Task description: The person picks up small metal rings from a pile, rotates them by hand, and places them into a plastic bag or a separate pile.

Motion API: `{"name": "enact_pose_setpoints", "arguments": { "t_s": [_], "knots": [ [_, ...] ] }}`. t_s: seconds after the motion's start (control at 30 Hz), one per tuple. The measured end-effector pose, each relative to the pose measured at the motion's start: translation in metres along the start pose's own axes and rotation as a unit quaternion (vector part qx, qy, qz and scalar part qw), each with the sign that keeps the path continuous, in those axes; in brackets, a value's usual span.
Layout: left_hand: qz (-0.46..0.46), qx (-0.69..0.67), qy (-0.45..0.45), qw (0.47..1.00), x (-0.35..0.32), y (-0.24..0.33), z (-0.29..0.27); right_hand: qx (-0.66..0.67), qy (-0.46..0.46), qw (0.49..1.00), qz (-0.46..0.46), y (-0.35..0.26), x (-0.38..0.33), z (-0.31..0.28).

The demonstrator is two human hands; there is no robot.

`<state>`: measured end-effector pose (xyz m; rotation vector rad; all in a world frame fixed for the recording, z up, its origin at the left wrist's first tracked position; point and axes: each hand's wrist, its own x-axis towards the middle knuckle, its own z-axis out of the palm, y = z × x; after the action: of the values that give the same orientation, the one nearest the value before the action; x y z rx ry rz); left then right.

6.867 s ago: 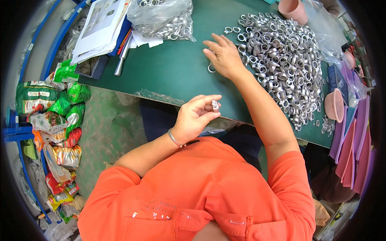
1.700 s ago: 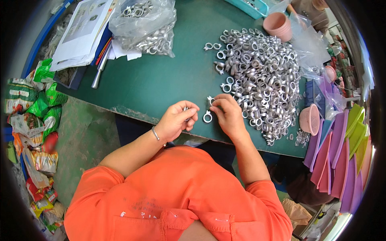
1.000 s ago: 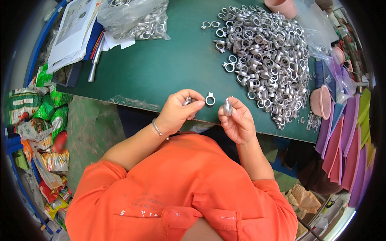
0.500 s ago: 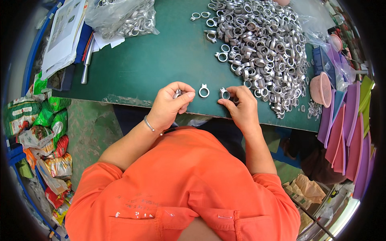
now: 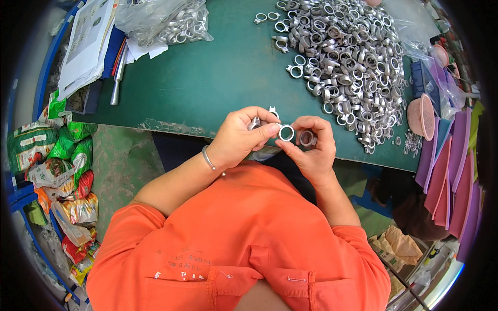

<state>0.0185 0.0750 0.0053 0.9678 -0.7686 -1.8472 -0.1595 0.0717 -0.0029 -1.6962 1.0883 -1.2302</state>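
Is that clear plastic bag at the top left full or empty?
Full: the clear bag bulges with silvery metal rings, lying on the green table.

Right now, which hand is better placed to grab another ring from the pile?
Right. The right hand sits beside the pile of metal rings, while the left hand is farther off and pinches a ring.

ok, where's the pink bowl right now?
Head view: the pink bowl sits at the right end of the green table, just right of the ring pile and beside the purple sheets.
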Motion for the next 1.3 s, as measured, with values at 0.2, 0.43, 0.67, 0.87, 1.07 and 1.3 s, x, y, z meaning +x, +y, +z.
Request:
{"name": "enact_pose_setpoints", "arguments": {
  "t_s": [0.2, 0.43, 0.67, 0.87, 1.07, 1.3],
  "knots": [
    [0.003, -0.010, -0.005, 1.000, -0.001, 0.000, -0.001, 0.077, 0.027, 0.997, -0.017, 0.000, -0.002, 0.004],
    [-0.027, 0.007, -0.004, 1.000, -0.006, 0.004, -0.004, 0.154, -0.051, 0.975, 0.151, -0.010, -0.001, 0.003],
    [0.143, -0.162, 0.061, 0.975, 0.031, 0.093, -0.034, 0.172, -0.046, 0.960, 0.215, -0.011, 0.001, 0.003],
    [0.279, -0.347, 0.141, 0.884, 0.055, 0.165, -0.086, 0.031, -0.036, 0.987, 0.152, -0.006, 0.002, -0.010],
    [0.103, -0.246, 0.136, 0.954, 0.038, 0.074, -0.060, -0.202, -0.068, 0.975, 0.067, -0.008, 0.021, -0.012],
    [-0.005, -0.132, 0.084, 0.988, 0.014, 0.018, -0.013, -0.246, -0.138, 0.959, 0.033, 0.000, 0.031, 0.014]
  ]
}}
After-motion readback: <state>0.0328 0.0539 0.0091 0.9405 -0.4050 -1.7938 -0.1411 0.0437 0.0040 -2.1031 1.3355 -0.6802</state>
